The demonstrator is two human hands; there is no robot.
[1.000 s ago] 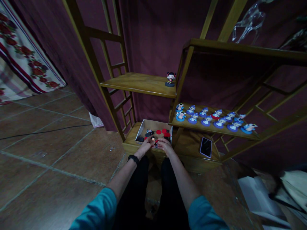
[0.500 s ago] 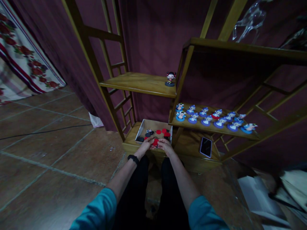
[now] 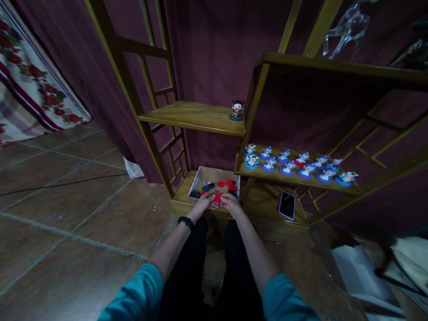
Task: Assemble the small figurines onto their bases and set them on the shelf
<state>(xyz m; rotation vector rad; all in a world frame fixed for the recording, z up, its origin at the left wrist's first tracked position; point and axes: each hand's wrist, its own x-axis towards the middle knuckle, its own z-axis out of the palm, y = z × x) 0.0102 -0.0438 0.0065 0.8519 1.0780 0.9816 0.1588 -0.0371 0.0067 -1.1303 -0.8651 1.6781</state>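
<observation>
Between both hands, at the front edge of a shallow cardboard box [image 3: 214,173], is a figurine with a round red base [image 3: 217,198]. Its red disc faces up toward me, and most of the rest is hidden by fingers. My left hand [image 3: 204,203] grips it from the left, with a dark band on the wrist. From the right, my right hand [image 3: 230,203] pinches its other side. Inside the box lie several red and dark pieces, among them a red disc [image 3: 221,183] and a dark disc [image 3: 206,188].
A wooden display rack surrounds the box. One figurine [image 3: 236,110] stands on the upper-left shelf [image 3: 190,115]. Rows of several blue and purple figurines [image 3: 287,168] stand on the right shelf, with a phone [image 3: 286,205] below. A clear glass ornament [image 3: 349,29] is at upper right.
The red base has turned to show more of its flat round face toward me. Both hands stay almost in the same place over the box's front edge.
</observation>
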